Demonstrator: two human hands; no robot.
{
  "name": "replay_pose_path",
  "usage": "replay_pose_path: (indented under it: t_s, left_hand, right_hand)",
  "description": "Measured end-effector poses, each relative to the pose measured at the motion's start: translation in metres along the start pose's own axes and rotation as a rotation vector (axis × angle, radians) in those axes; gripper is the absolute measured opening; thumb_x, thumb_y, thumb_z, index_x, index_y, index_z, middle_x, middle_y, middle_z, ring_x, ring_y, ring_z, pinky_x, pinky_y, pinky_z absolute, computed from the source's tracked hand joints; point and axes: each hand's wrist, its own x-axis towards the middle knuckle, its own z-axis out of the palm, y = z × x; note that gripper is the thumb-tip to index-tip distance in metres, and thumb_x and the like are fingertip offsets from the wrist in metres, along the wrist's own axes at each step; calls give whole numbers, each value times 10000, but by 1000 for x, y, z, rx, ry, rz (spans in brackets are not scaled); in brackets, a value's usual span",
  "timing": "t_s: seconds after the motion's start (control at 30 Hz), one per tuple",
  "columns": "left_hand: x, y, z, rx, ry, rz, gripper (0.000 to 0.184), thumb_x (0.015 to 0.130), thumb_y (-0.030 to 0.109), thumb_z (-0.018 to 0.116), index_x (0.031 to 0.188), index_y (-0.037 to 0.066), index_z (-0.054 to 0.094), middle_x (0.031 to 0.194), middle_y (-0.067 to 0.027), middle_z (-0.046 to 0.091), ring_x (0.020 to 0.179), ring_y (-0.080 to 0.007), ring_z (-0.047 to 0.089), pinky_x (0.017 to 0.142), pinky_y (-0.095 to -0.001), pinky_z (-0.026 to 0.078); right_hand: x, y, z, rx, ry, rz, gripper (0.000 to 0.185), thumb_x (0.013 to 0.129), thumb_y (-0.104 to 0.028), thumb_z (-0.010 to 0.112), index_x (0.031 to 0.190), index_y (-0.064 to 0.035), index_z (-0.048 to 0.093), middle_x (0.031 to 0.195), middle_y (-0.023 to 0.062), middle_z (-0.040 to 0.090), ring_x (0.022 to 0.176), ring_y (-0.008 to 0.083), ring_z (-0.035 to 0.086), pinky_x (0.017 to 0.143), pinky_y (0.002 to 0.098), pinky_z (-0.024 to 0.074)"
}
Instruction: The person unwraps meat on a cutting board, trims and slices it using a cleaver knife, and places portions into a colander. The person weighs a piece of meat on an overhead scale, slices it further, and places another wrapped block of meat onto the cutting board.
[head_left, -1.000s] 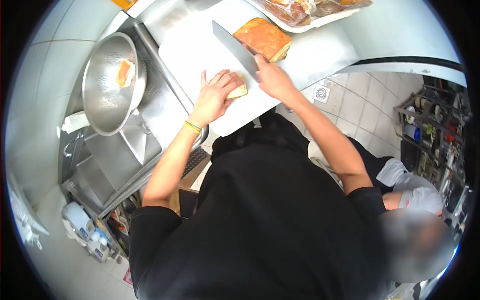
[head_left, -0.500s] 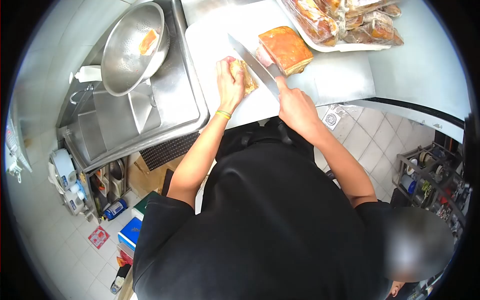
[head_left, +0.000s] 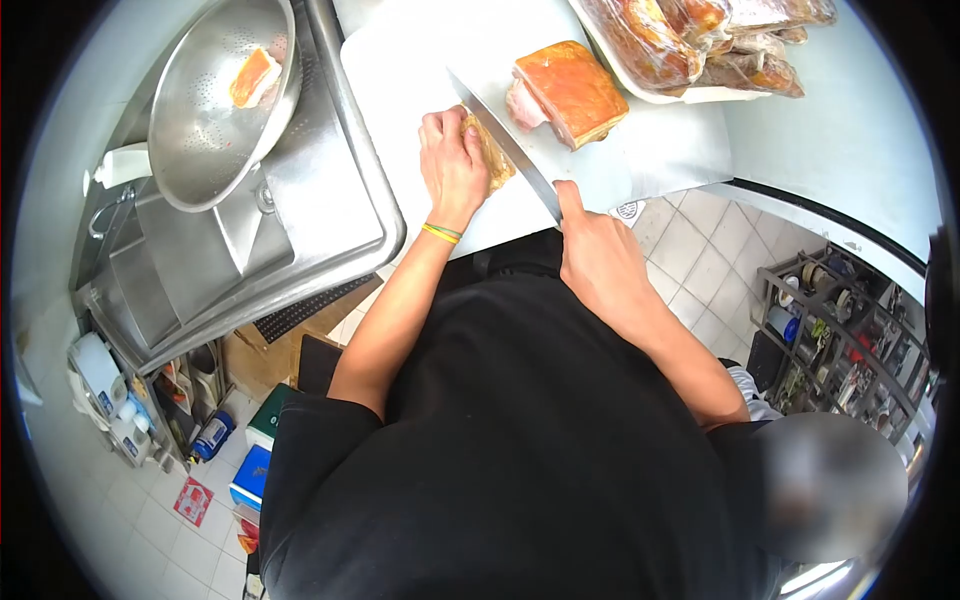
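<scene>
My left hand point(head_left: 456, 168) presses down on a smaller piece of roasted meat point(head_left: 497, 165) on the white cutting board point(head_left: 395, 70), its fingers curled over the piece and hiding part of it. In my right hand point(head_left: 602, 262) is a long kitchen knife point(head_left: 518, 158), the index finger stretched along the top of its handle. The blade slants along the right side of the smaller piece; whether its edge touches the meat I cannot tell. To the right of the blade lies a larger block of roasted meat point(head_left: 572, 92) with a brown top and a pale cut side.
A metal colander point(head_left: 205, 150) with a piece of meat point(head_left: 256, 78) in it rests over the steel sink point(head_left: 330, 190) at the left. Plastic-wrapped meat point(head_left: 690, 45) fills a white tray point(head_left: 640, 85) at the upper right. A rack point(head_left: 850, 330) stands at the right.
The knife has shifted left, away from the larger block and up close to the smaller piece. My left hand stays on that piece. The whole view has moved slightly.
</scene>
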Motion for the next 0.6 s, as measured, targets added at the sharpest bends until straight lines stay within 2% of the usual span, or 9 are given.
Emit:
replay_pose_path:
  t_s: [0.03,0.1,0.2,0.27,0.47,0.6]
  left_hand:
    - [0,1,-1,-6,-10,-2,249,968,228,467,1094,29,547,1059,-171,520,1010,-370,514,875,-455,416]
    - [1,2,-1,18,2,39,212,907,114,525,1105,54,567,1030,-161,510,969,-348,512,812,-457,435]
    - [1,2,-2,4,0,48,221,899,95,527,1112,52,567,1027,-163,507,962,-350,507,813,-457,432]
    - [1,-1,0,-8,-1,59,225,895,93,528,1112,46,565,1026,-167,506,960,-353,503,818,-457,429]
    - [0,-1,0,-20,-5,64,250,882,91,533,1120,21,559,1034,-187,500,971,-364,488,847,-462,412]
    - [1,-3,2,-25,-6,62,269,882,96,529,1136,14,556,1045,-193,497,967,-367,480,853,-466,407]
  right_hand:
    - [1,-3,-1,-18,5,-10,406,719,84,556,1085,12,396,656,256,612,672,463,631,608,534,489]
    - [0,-8,-5,-37,9,-8,404,718,85,553,1083,15,394,652,256,608,668,464,628,607,535,488]
    - [-6,-15,-13,-42,-44,40,399,717,78,560,1075,23,392,656,256,607,671,462,629,609,533,492]
    - [-8,-21,-20,-70,-155,95,379,723,75,559,1059,32,390,668,265,611,672,462,631,606,531,493]
    - [62,-15,21,-32,-10,-28,353,739,66,568,1045,45,393,695,282,625,709,469,644,630,534,512]
    - [28,-18,6,-61,-82,80,378,743,56,572,1077,50,395,708,276,638,712,475,647,653,547,518]
